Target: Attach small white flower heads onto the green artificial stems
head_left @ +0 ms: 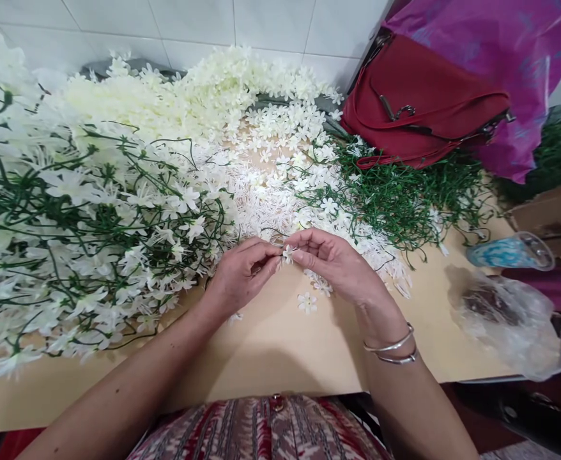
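Note:
A small white artificial flower (288,254) is pinched between the fingertips of my right hand (331,262). From the other side my left hand (242,271) is closed on a thin dark green stem that meets the flower; most of the stem is hidden by the fingers. The two hands nearly touch over the front part of the table. Just below them lies a loose white blossom (307,303), with another blossom (319,283) close to the right palm. Behind the fingers spreads a layer of white stamen pieces (261,198).
A large heap of white flowers on green stems (93,236) fills the left. Cream blossoms (189,89) lie along the tiled wall. To the right are green stems (395,204), a red handbag (424,96), a purple bag (505,51), a plastic cup (510,252) and a clear plastic bag (515,319).

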`<state>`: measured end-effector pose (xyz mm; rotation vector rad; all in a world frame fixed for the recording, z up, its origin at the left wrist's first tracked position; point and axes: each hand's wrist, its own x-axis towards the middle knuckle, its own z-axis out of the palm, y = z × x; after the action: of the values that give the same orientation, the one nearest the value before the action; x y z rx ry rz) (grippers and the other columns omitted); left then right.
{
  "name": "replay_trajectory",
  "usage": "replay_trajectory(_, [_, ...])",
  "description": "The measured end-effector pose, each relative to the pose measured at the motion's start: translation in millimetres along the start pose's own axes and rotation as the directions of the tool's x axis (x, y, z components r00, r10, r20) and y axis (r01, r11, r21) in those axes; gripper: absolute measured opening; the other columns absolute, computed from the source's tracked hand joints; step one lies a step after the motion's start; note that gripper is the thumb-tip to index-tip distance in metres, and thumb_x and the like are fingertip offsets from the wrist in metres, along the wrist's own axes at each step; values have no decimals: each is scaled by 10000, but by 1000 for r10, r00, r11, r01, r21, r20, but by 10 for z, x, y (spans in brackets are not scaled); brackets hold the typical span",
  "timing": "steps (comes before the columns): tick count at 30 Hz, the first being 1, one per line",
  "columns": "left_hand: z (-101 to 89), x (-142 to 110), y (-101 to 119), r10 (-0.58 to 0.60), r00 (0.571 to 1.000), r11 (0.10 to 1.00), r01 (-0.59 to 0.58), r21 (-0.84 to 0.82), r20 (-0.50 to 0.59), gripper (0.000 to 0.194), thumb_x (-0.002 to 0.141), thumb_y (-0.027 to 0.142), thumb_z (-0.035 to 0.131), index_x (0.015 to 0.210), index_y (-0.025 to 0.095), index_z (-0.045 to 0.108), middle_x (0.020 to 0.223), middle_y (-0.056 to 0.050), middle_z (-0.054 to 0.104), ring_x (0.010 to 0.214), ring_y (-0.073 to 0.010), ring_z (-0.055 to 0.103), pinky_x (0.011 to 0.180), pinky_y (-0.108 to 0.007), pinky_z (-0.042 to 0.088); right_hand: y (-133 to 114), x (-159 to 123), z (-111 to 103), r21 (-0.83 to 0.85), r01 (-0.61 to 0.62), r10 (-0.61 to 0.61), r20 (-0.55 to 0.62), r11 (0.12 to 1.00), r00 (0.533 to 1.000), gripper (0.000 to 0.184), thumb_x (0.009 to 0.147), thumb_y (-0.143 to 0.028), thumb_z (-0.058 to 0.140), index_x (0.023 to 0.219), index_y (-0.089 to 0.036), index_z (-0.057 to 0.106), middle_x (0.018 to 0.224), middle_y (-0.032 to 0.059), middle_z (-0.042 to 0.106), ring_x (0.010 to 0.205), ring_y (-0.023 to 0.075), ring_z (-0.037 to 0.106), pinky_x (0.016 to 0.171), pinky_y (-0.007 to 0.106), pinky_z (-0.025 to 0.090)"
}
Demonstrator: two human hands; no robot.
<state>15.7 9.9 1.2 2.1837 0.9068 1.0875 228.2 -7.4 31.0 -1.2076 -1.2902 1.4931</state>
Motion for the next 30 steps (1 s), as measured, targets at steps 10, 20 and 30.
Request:
replay_trajectory(10, [-16,0,-23,-2,999,1000,3,-10,50,91,989,104,617,1011,166,679,850,-14,670,788,-135,625,721,-239,481,67,34,58,-128,-38,30,-62,991,998,181,811,-362,749,853,-197,687,744,-23,598,682,127,488,643,294,381])
replay_trajectory(20, [-27,0,-32,5,991,1000,-5,5,133,87,1024,131,582,1014,164,662,920,-36,674,864,-157,647,773,-256,495,78,46,46,-194,-27,24,-15,981,1000,145,790,-321,732,799,-192,667,740,-17,625,683,126,509,659,293,399])
replay_trajectory(30, [-7,-1,-35,20,992,997,-29,69,121,100,1017,128,583,958,161,655,897,-42,691,827,-160,659,749,-268,518,131,58,77,-235,9,-14,-21,972,1000,83,795,-262,690,779,-196,642,723,-21,604,674,123,504,643,290,391])
